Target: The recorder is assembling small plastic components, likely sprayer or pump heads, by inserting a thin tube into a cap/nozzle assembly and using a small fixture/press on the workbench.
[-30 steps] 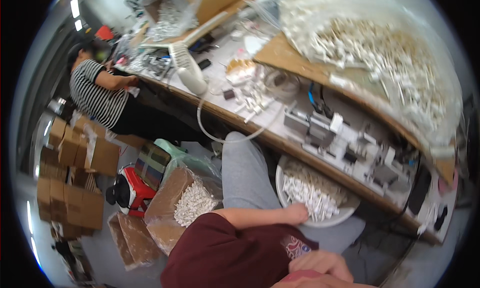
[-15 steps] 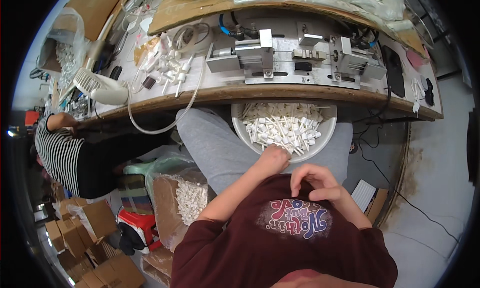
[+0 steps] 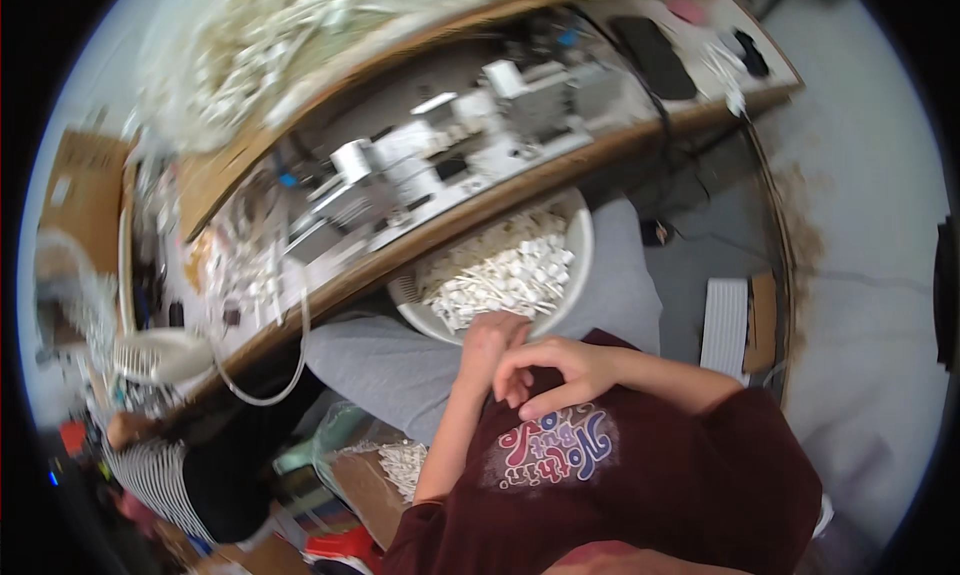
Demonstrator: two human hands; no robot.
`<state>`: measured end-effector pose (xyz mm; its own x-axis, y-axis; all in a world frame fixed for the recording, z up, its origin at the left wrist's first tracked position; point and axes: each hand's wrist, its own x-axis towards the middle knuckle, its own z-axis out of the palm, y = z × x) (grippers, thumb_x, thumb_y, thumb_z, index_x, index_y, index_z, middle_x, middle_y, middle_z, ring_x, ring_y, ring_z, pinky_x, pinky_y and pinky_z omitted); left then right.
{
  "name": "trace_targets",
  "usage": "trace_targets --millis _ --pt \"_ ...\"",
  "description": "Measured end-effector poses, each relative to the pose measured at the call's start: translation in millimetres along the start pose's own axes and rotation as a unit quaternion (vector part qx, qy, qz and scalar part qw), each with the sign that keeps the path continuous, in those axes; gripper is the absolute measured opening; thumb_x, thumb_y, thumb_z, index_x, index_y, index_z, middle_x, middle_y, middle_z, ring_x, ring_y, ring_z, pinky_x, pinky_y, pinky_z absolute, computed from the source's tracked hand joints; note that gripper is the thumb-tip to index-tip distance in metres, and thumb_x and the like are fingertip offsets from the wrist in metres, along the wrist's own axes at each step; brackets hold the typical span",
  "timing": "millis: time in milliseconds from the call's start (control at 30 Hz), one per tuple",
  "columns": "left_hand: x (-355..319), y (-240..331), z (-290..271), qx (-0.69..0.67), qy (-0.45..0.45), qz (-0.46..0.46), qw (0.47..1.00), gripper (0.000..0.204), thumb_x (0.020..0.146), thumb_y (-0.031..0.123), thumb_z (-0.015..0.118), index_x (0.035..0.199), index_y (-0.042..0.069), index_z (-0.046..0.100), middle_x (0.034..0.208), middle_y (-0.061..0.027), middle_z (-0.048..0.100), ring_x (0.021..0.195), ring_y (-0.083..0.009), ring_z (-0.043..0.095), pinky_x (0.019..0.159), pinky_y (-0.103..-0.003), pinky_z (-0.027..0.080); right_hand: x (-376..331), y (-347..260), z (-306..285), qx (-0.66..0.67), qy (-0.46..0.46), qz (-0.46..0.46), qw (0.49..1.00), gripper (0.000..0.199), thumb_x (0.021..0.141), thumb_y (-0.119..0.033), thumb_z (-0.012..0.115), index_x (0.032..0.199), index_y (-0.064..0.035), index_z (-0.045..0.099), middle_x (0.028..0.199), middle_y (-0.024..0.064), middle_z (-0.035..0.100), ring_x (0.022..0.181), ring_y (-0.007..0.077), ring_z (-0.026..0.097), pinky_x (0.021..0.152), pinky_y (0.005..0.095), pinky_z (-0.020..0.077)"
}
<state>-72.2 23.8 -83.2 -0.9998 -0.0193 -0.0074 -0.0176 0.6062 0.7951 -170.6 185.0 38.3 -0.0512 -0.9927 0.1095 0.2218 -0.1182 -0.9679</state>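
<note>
- White basin (image 3: 578, 237) is sitting on the person's lap, approx. centre of view, half tucked under the wooden bench edge (image 3: 470, 215); its rim is lying just below that edge, so room above is tight.
- Basin is holding a heap of small white plastic parts (image 3: 500, 275).
- Left hand (image 3: 490, 340) is resting at the basin's 6 o'clock rim, fingers bent at the heap's near edge; whether it is gripping a part — cannot tell.
- Right hand (image 3: 550, 370) is sitting just beside the left, at its 4 o'clock, against the maroon shirt (image 3: 640, 475); fingers are curled loosely, nothing visible in them.
- Metal fixtures (image 3: 450, 155) are standing in a row on the bench at 12 o'clock of the basin, blurred.
- Bagged white parts (image 3: 300, 45) are lying at 11 o'clock, further back.
- Open floor (image 3: 860, 275) is lying at 3 o'clock.
- Another person in a striped top (image 3: 150, 475) is sitting at 8 o'clock, well apart.
- Open carton of white parts (image 3: 400, 465) is standing on the floor at 7 o'clock, beside the person's leg.
</note>
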Motion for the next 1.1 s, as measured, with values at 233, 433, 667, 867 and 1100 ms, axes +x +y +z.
trace_targets --millis 233,433,667,867,1100 --pt "6.8 31.2 5.9 0.081 -0.008 0.008 0.997 0.013 0.084 0.012 0.072 0.091 0.001 0.073 0.089 -0.0146 0.072 0.084 -0.0342 0.068 0.081 -0.041 0.052 -14.5 28.5 22.7 -0.062 -0.037 -0.017 0.997 0.031 0.087 -0.024 0.076 0.103 -0.0015 0.062 0.087 0.0083 0.066 0.079 0.0214 0.064 0.072 0.0329 0.0504" --pt "6.2 36.5 8.6 0.091 -0.040 -0.005 0.995 0.012 0.084 0.006 0.071 0.094 -0.002 0.073 0.090 -0.0166 0.072 0.084 -0.0345 0.068 0.080 -0.040 0.052 -14.5 35.6 21.9 -0.081 -0.021 -0.062 0.995 0.037 0.084 -0.030 0.078 0.099 -0.0004 0.062 0.083 0.0104 0.068 0.074 0.0242 0.066 0.066 0.0356 0.0516" --pt "2.2 33.9 13.0 0.100 -0.029 -0.020 0.994 0.014 0.083 0.005 0.072 0.096 0.000 0.073 0.093 -0.0159 0.073 0.088 -0.0332 0.069 0.082 -0.039 0.053 -17.2 43.1 22.5 -0.075 -0.024 -0.078 0.994 0.040 0.084 -0.034 0.078 0.099 -0.0008 0.062 0.080 0.0110 0.071 0.074 0.0246 0.069 0.067 0.0361 0.0529" --pt "6.0 41.2 14.1 0.090 -0.032 -0.031 0.995 0.014 0.085 0.006 0.071 0.097 -0.002 0.073 0.092 -0.0164 0.072 0.085 -0.0342 0.068 0.080 -0.040 0.052 -21.1 41.3 18.4 -0.063 -0.030 -0.076 0.995 0.035 0.083 -0.027 0.078 0.097 0.0002 0.062 0.084 0.0115 0.068 0.076 0.0248 0.066 0.068 0.0358 0.0526" --pt "5.4 39.5 8.3 0.102 -0.019 -0.022 0.994 0.014 0.085 0.011 0.072 0.094 0.001 0.074 0.089 -0.0162 0.072 0.084 -0.0361 0.068 0.079 -0.042 0.053 -23.2 32.1 11.3 -0.078 -0.041 -0.048 0.995 0.032 0.085 -0.021 0.076 0.104 -0.0003 0.062 0.094 0.0112 0.066 0.085 0.0240 0.064 0.075 0.0360 0.0516"
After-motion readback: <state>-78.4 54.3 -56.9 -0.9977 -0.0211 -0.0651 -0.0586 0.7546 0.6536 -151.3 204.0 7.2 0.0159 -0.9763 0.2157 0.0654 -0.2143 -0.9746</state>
